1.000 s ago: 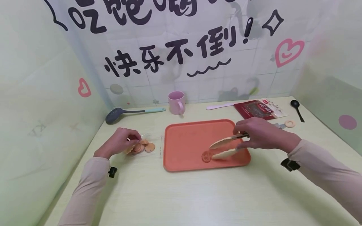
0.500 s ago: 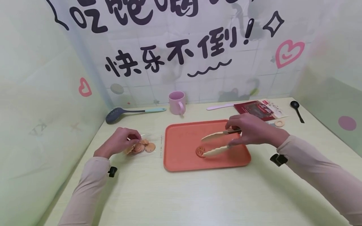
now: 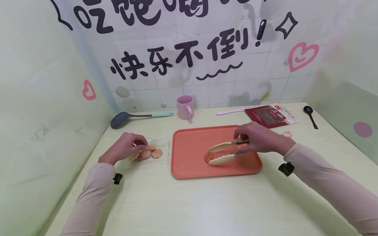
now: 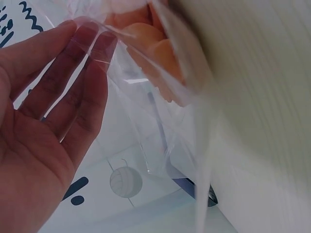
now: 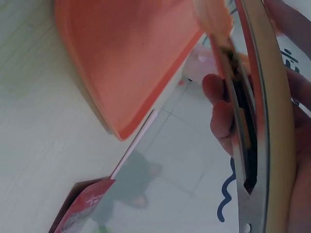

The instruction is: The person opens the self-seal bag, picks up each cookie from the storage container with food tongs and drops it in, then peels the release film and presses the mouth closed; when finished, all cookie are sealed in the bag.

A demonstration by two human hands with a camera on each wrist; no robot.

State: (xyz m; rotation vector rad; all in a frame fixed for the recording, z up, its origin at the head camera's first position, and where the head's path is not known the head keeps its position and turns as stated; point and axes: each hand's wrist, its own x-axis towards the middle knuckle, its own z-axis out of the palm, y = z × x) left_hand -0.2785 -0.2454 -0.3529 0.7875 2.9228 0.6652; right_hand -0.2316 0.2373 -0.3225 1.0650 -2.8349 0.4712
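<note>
My left hand (image 3: 127,147) pinches the edge of a clear plastic bag (image 4: 131,82) at the left of the table. Pale orange-brown round slices (image 3: 157,153) lie in the bag. My right hand (image 3: 260,137) grips a pair of tongs (image 3: 224,159) with cream tips and metal arms, seen close up in the right wrist view. The tips are slightly apart over an orange tray (image 3: 189,137). At their ends lies a round reddish slice (image 3: 209,157) with a raised pattern, flat on the tray. Whether both tips touch it I cannot tell.
Along the back of the table lie a dark slotted spoon (image 3: 119,120), a pink mug (image 3: 185,107), a pink-handled utensil (image 3: 230,111), a red packet (image 3: 267,115) and a black spoon (image 3: 308,111). A beige ring (image 3: 287,134) shows behind the right hand.
My right hand has moved left with the tongs, and their tips have come closer together. The reddish slice has shifted left on the tray. My left hand stays in place at the bag.
</note>
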